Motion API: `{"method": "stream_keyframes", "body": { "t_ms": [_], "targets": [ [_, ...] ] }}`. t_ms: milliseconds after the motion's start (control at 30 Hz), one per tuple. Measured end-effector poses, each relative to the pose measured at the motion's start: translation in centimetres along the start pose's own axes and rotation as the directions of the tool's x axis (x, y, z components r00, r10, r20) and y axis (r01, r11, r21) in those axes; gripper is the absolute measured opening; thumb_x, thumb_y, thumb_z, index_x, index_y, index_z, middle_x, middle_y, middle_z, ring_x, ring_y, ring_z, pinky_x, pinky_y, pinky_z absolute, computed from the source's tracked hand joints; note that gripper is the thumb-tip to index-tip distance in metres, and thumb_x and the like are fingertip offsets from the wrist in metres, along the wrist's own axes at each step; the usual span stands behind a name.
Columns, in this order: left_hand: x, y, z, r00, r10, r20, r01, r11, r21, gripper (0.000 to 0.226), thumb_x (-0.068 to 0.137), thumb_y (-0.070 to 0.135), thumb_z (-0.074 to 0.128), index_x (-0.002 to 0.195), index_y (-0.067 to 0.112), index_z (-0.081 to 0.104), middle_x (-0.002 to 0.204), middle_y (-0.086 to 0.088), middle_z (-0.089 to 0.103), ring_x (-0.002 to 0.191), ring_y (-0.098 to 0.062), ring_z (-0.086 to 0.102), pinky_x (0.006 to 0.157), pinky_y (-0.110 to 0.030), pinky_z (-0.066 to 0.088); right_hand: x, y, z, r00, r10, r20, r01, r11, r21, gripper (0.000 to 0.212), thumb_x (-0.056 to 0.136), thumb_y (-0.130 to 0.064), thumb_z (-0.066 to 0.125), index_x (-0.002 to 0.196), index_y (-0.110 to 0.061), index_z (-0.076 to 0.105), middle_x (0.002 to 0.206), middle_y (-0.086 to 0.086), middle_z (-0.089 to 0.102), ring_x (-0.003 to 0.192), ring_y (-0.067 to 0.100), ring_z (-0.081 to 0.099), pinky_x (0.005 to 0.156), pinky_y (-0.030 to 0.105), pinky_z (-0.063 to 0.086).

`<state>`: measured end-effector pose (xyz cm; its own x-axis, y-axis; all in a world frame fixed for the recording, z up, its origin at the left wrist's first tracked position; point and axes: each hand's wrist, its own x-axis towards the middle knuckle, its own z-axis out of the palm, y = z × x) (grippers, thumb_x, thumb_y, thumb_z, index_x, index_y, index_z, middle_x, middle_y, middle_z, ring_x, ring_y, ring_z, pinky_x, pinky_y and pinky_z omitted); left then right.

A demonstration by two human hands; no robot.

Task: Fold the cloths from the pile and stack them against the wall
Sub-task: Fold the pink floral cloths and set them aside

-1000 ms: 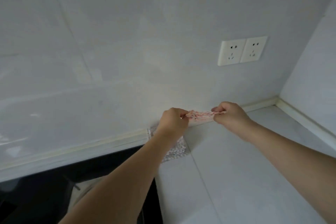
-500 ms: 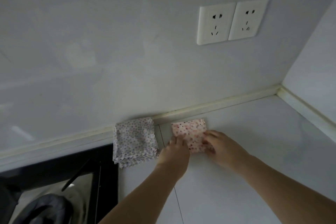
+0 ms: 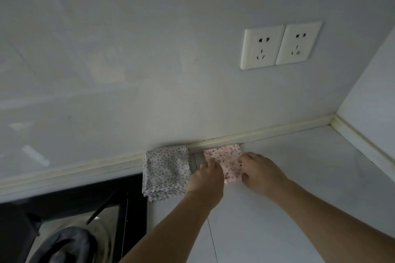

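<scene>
Against the pale grey wall [image 3: 171, 70], a small folded pink cloth with red dots [image 3: 226, 160] lies flat on the white counter [image 3: 299, 177], its far edge at the cream sealing strip [image 3: 267, 132]. Both hands rest on it: the left hand [image 3: 206, 179] touches its left edge, the right hand [image 3: 259, 172] its right side, each grip released with fingers laid flat. Just beside it sits a stack of folded grey dotted cloths [image 3: 166, 171]. Two white wall sockets [image 3: 280, 45] are mounted above.

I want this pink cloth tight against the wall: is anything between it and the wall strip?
Nothing visible: the pink cloth already has its far edge at the wall strip, with both hands on its near side.
</scene>
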<state>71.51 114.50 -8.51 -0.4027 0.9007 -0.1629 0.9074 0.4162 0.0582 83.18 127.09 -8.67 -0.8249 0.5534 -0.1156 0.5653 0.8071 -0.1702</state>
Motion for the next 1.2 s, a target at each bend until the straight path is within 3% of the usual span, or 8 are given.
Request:
{"method": "stream_keyframes", "body": {
  "t_ms": [200, 367, 500, 633, 800, 1200],
  "targets": [
    [-1.8, -4.0, -8.2, 0.970, 0.015, -0.242, -0.026, 0.999, -0.042, 0.034, 0.094, 0.005, 0.041, 0.128, 0.005, 0.045, 0.130, -0.011, 0.043, 0.122, -0.030, 0.044, 0.092, -0.042, 0.046, -0.7, -6.8, -6.1, 0.989, 0.024, -0.144, 0.009, 0.975, 0.223, 0.054, 0.093, -0.022, 0.057, 0.143, -0.016, 0.038, 0.146, 0.002, 0.045, 0.131, 0.020, 0.045, 0.106, 0.030, 0.037],
    [-6.6, -10.9, -11.4, 0.911, 0.017, -0.412, -0.028, 0.999, -0.020, 0.034, 0.095, 0.012, 0.044, 0.128, 0.006, 0.047, 0.134, -0.009, 0.045, 0.126, -0.028, 0.042, 0.105, -0.036, 0.035, -1.4, -15.4, -9.6, 0.973, 0.022, -0.232, 0.050, 0.954, 0.297, 0.055, 0.094, -0.018, 0.055, 0.145, -0.015, 0.036, 0.148, 0.005, 0.042, 0.135, 0.022, 0.040, 0.107, 0.032, 0.035],
    [-12.3, -18.2, -12.4, 0.904, 0.013, -0.427, 0.000, 1.000, 0.032, 0.040, 0.098, 0.017, 0.043, 0.134, 0.000, 0.046, 0.140, -0.016, 0.044, 0.132, -0.034, 0.039, 0.113, -0.040, 0.026, -2.5, -23.6, -10.3, 0.977, -0.014, -0.214, 0.075, 0.958, 0.277, 0.054, 0.094, -0.020, 0.053, 0.145, -0.014, 0.037, 0.148, 0.006, 0.042, 0.132, 0.022, 0.043, 0.105, 0.032, 0.036],
    [-19.0, -26.7, -13.5, 0.906, -0.027, -0.423, 0.051, 0.998, 0.046, 0.046, 0.104, 0.025, 0.032, 0.145, 0.005, 0.032, 0.151, -0.011, 0.031, 0.141, -0.028, 0.025, 0.118, -0.036, 0.016, -3.6, -33.4, -10.5, 0.974, -0.038, -0.225, 0.096, 0.962, 0.254, 0.055, 0.095, -0.023, 0.051, 0.147, -0.013, 0.034, 0.151, 0.004, 0.038, 0.137, 0.020, 0.037, 0.110, 0.028, 0.030],
    [-27.4, -36.0, -15.5, 0.917, -0.065, -0.393, 0.077, 0.997, 0.013, 0.049, 0.104, 0.029, 0.032, 0.147, 0.007, 0.029, 0.154, -0.009, 0.028, 0.144, -0.025, 0.021, 0.120, -0.034, 0.011, -5.4, -44.3, -11.1, 0.974, -0.042, -0.223, 0.098, 0.965, 0.244, 0.057, 0.095, -0.022, 0.050, 0.149, -0.015, 0.031, 0.153, 0.002, 0.035, 0.139, 0.018, 0.035, 0.111, 0.027, 0.028],
    [-41.5, -48.4, -18.8, 0.865, -0.260, -0.429, 0.249, 0.965, -0.083, 0.049, 0.103, 0.033, 0.036, 0.145, 0.008, 0.032, 0.154, -0.007, 0.031, 0.143, -0.024, 0.023, 0.117, -0.031, 0.014, -7.5, -61.9, -12.5, 0.967, -0.157, -0.203, 0.213, 0.931, 0.297, 0.060, 0.097, -0.023, 0.047, 0.152, -0.017, 0.024, 0.157, -0.001, 0.027, 0.144, 0.017, 0.027, 0.114, 0.030, 0.025]
  ]
}}
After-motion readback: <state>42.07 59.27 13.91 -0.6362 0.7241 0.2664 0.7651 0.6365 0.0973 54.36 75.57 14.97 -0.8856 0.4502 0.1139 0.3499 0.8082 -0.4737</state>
